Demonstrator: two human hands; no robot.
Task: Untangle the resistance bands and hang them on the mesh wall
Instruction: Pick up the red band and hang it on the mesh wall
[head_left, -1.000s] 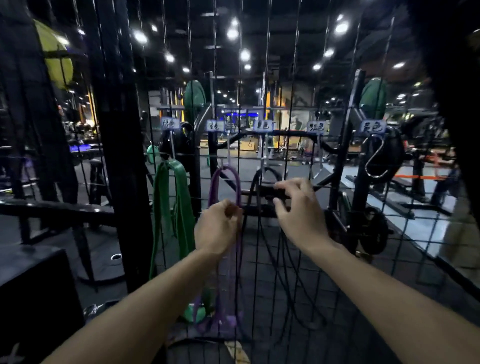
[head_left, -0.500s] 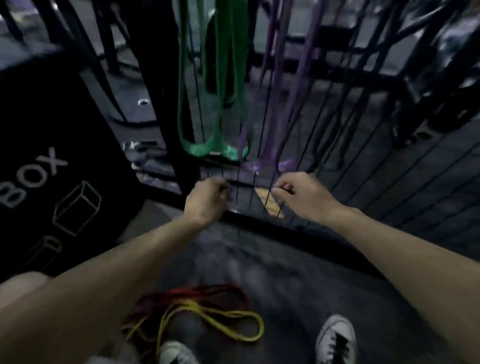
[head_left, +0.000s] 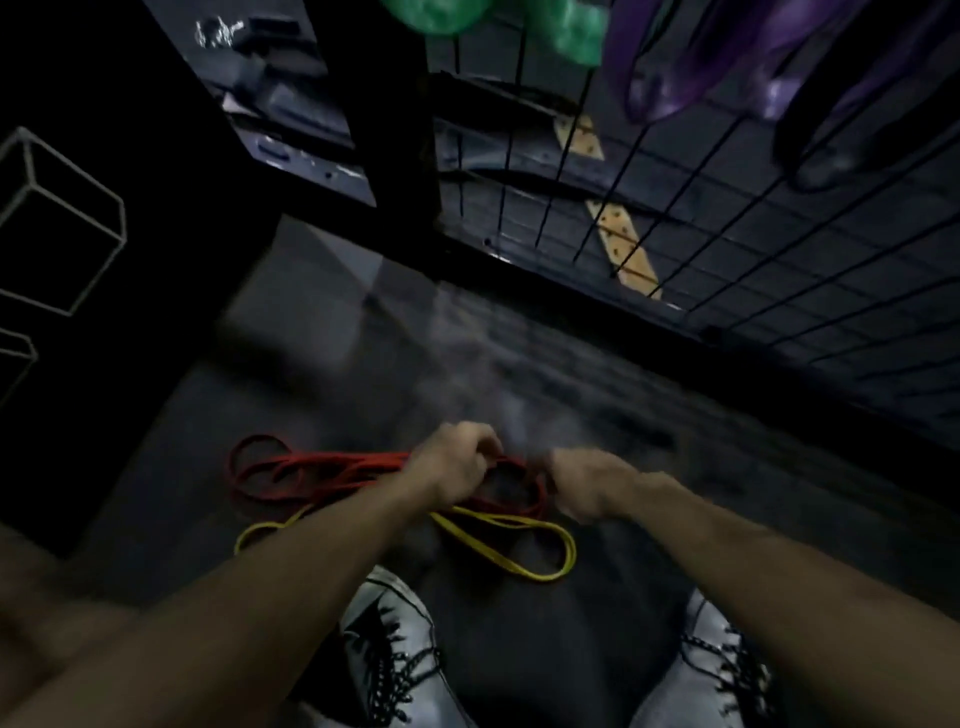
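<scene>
Shoes (head_left: 387, 660): white, black laces, a pair at 6 o'clock on the dark floor (head_left: 649, 395).
Yellow band (head_left: 519, 540): loose loop on the floor just past the toes.
Red band (head_left: 311, 473): tangled coil touching the yellow one, at 9 o'clock from the hands.
Left hand (head_left: 457, 467): fingers curled over the red coil; blur hides whether it grips.
Right hand (head_left: 582, 486): curled beside the coil; hold unclear.
Box (head_left: 93, 218): black, 10 o'clock.
Mesh wall (head_left: 727, 249): 1 o'clock, with the green band (head_left: 576, 31) and purple band (head_left: 670, 88) hanging on it.
</scene>
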